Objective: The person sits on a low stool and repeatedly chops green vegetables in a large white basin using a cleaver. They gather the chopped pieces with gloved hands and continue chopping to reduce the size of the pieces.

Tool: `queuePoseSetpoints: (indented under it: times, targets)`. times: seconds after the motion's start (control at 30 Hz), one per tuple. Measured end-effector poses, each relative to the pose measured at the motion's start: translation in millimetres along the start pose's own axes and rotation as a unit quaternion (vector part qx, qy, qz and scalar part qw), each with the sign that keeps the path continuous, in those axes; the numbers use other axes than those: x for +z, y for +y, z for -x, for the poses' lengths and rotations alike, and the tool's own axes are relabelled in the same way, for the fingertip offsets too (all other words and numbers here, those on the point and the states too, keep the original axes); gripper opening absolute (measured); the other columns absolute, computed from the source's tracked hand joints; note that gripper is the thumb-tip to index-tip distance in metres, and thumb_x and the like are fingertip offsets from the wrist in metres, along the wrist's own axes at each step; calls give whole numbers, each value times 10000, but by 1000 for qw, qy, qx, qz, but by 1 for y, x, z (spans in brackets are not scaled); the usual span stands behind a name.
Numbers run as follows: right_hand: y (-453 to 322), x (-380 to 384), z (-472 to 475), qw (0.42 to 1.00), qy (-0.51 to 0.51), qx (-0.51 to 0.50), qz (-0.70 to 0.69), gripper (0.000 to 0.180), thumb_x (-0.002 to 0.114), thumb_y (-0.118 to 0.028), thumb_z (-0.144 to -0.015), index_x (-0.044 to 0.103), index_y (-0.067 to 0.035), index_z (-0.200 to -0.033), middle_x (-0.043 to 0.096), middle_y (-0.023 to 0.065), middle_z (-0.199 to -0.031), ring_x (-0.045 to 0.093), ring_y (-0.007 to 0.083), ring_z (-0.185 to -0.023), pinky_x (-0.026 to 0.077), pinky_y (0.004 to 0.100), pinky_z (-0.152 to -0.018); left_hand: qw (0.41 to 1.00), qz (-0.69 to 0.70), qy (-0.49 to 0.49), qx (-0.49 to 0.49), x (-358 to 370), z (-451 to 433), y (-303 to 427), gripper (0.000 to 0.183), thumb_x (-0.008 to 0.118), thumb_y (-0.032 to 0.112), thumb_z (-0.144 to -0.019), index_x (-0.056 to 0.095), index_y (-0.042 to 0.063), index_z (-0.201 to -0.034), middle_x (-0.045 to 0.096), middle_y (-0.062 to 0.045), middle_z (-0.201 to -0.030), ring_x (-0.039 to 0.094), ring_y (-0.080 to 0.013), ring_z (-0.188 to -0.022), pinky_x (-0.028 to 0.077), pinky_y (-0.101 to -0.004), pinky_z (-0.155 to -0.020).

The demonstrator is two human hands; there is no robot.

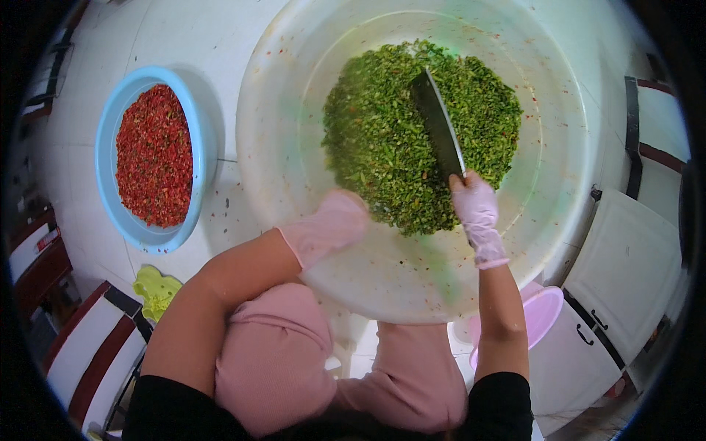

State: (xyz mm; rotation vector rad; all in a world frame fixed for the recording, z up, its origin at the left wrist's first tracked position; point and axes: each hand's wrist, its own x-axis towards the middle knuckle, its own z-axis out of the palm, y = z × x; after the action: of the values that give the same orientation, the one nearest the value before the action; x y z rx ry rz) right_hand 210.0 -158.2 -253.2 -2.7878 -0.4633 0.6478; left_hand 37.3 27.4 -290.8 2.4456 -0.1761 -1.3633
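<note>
My right hand, in a thin pink glove, grips a cleaver near its handle end. The broad dark blade rests on or just above a heap of chopped green vegetables, pointing away from me. My left hand, gloved the same way, is blurred over the near left part of the large translucent plastic tub, beside the heap's lower left edge. Its fingers are too smeared to make out. Small red bits cling to the inner wall of the tub.
A light blue basin of chopped red peppers stands on the tiled floor to the left. Below it lies a yellow-green clog. At right are a pink basin and white cabinet doors. My knees are close to the tub.
</note>
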Motion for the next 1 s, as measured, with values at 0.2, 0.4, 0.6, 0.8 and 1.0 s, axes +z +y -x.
queuePoseSetpoints:
  times: [0.2,0.4,0.6,0.8,1.0]
  targets:
    - [9,26,-7,997,-41,1,69,259,621,-333,-953,699,-109,-1058,707,198,-838,692,395,-782,544,472,-711,1000,4,-4,11,-1,4,3,355,511,360,-962,720,124,-1126,720,-98,-1165,679,-302,-1095,554,-450,-896]
    - [-11,9,10,996,10,4,-92,279,611,-340,-955,697,-93,-1051,712,212,-856,700,405,-805,542,495,-732,996,-3,86,6,8,12,3,220,589,202,-853,754,125,-978,743,-97,-1004,710,-286,-956,567,-396,-774]
    - [-13,15,4,999,-16,38,-34,280,588,-324,-952,685,-68,-1009,714,215,-870,688,430,-800,545,510,-739,1000,-10,-17,2,6,-1,-1,400,522,403,-969,689,103,-1175,706,-114,-1185,659,-309,-1139,537,-450,-942]
    - [-20,32,4,1000,-4,-2,-13,292,563,-317,-960,659,-41,-956,699,215,-810,686,428,-775,549,521,-739,1000,0,-4,5,7,0,-2,418,529,423,-963,692,98,-1169,705,-138,-1175,665,-330,-1117,533,-467,-946]
    - [-27,4,4,997,-10,18,-75,263,600,-324,-944,682,-83,-1011,700,198,-817,690,397,-791,532,496,-734,1000,-6,7,-15,1,10,-1,431,531,431,-957,690,89,-1167,694,-150,-1201,648,-343,-1148,519,-475,-961]
